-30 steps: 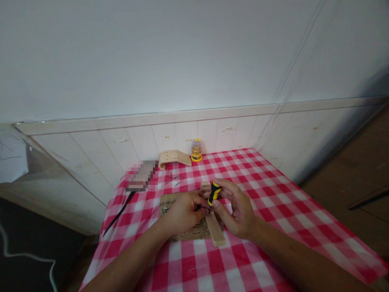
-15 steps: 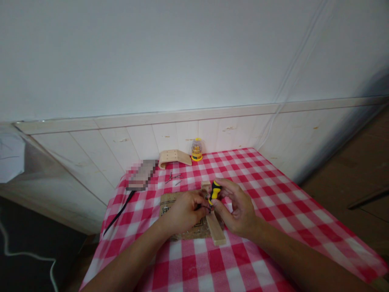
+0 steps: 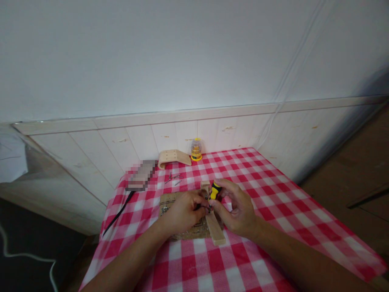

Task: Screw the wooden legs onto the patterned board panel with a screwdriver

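Showing a different share of yellow and black than half a second before, the screwdriver (image 3: 215, 192) in the head view seemed to have been rotated a little in the right hand (image 3: 241, 211), whose thumb and fingers were curled round its handle. It leaned over the wooden strip (image 3: 215, 232), which lay across the cardboard (image 3: 169, 199) and reached past its near edge. The left hand (image 3: 184, 213) had hardly moved: its thumb and forefinger were bent towards each other by the screwdriver's lower end, but whether they pinched anything could not be told. The tip was hidden too. By my judgement, the work was going on in small twists at one unchanged spot and was not finished. Beyond, the thin metal pieces (image 3: 174, 177), the curved wooden piece (image 3: 174, 157) and the domed yellow case (image 3: 196, 152) lay or stood where they had been.
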Available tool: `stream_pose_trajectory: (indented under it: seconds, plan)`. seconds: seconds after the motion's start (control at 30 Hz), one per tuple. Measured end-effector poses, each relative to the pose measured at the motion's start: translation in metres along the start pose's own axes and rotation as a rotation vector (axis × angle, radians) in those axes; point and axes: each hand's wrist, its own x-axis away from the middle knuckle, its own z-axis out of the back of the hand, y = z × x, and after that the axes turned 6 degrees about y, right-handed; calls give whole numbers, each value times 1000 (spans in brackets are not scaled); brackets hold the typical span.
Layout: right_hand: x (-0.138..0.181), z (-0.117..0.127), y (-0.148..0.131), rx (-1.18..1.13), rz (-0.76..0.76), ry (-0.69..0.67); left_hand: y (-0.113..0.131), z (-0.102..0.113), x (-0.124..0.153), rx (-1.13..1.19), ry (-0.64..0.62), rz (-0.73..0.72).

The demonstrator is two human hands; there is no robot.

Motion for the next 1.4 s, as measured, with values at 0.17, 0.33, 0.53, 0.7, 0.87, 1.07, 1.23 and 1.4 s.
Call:
stream_pose_trajectory:
  seconds: [0.17, 0.33, 0.53, 0.7, 0.87, 1.07, 1.23, 1.4]
  plan:
    - [-2, -1, 0, -2, 17, 13, 0, 0, 0, 3, -4, 6]
    - [-2, -1, 1, -11, 21, 9, 1, 0, 0, 7, 1, 1]
    - [-3, -2, 0, -18, 17, 12, 1, 0, -1, -13, -1, 14]
    - [-2, 0, 1, -37, 31, -18, -1, -1, -1, -3, -1, 8]
    - [2, 2, 2, -52, 4, -65, -2, -1, 0, 16, 16, -19]
    - [4, 2, 2, -65, -11, -55, -2, -1, -1, 25, 14, -28]
    - [5, 1, 3, -46, -14, -44, 0, -1, -1, 7, 7, -11]
    - [6, 1, 4, -5, -13, -23, 0, -1, -1, 17, 12, -10]
